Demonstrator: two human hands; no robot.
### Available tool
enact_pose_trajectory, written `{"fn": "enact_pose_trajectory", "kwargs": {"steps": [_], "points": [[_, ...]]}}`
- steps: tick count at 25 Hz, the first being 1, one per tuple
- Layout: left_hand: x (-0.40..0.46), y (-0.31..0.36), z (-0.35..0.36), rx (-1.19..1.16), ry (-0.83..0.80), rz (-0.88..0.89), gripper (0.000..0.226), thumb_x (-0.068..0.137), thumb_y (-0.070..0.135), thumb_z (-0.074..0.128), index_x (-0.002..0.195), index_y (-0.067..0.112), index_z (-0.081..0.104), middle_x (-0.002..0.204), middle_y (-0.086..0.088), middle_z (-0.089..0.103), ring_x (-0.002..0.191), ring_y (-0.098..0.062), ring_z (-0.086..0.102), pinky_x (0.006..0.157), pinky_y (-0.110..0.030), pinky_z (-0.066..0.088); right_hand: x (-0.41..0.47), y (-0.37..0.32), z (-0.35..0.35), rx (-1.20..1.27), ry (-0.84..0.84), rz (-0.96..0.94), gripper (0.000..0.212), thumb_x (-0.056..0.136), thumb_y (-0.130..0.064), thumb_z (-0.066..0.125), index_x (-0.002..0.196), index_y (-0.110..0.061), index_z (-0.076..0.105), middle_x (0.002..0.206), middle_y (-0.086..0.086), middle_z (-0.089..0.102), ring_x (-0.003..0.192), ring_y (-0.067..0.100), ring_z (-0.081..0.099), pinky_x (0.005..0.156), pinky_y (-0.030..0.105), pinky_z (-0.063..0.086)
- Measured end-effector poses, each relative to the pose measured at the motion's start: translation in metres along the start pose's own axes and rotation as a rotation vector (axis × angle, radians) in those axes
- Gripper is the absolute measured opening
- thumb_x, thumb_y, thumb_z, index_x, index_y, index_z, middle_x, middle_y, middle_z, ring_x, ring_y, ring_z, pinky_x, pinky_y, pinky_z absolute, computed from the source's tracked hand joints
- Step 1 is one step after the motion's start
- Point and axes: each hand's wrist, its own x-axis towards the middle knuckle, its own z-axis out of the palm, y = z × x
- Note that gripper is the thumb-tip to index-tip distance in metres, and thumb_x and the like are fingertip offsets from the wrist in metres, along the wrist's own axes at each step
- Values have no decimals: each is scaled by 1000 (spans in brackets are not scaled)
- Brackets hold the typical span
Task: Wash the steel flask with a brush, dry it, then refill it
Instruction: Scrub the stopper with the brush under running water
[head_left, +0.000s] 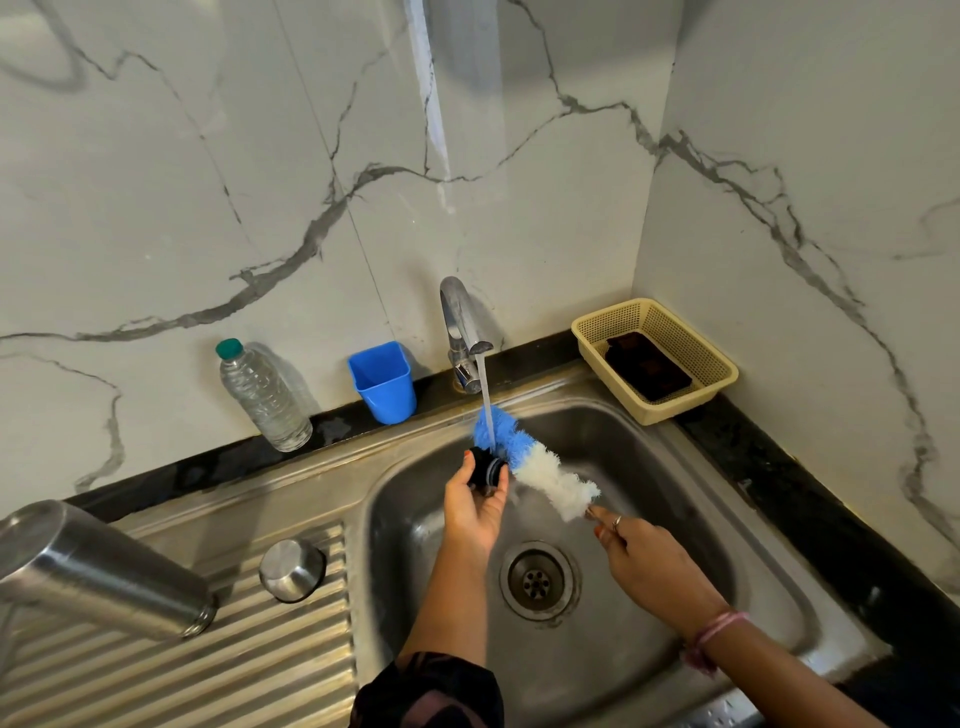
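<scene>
Gripping the black stopper (485, 466) in my left hand (475, 506), I held it over the sink (644, 447) under the tap's (462, 332) stream, while my right hand (647, 558) pinched the brush (535, 460) by its handle, bristles against the stopper. My steel flask (98, 569) lay on the ribbed drainboard (218, 670) at left, its steel cap (292, 570) just beside it.

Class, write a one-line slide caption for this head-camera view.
Under the running tap, the left hand holds a black stopper while the right hand scrubs it with a blue-and-white brush.
</scene>
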Motion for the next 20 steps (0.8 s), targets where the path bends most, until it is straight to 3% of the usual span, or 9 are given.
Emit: {"fn": "enact_pose_trajectory", "kwargs": {"steps": [3,8,13,17,20], "points": [[2,1,-2,-10,9,3,39,95,17,58,130,0,55,120,-20,63,108,-28,62,95,-36,53,-4,-2,2,-30,-19,-43,31,103,-30,35,127,-23,54,63,-5,52,49,7,45,49,19,42],[0,1,2,-4,-4,10,41,91,21,66,126,1,57,119,-20,60,98,-25,64,63,-24,60,3,2,2,24,-40,25,21,103,-27,36,101,-25,56,66,-3,51,52,6,44,52,19,41],[0,5,1,-9,16,1,35,95,15,60,127,1,57,119,-19,62,98,-26,64,77,-30,59,-6,3,4,13,-25,-42,29,103,-26,37,127,-27,54,60,-4,50,47,7,43,47,18,37],[-6,-2,-1,1,4,-22,34,93,20,63,122,1,59,112,-17,63,96,-23,64,64,-25,60,1,3,4,15,-41,7,18,103,-26,36,94,-35,49,64,-4,50,51,6,43,48,23,39],[-8,-5,0,25,-21,-7,33,92,23,65,118,3,62,110,-16,67,94,-22,66,59,-25,59,-1,2,6,23,-43,-20,16,103,-27,36,100,-36,49,64,-3,50,51,7,44,47,22,39]]}}
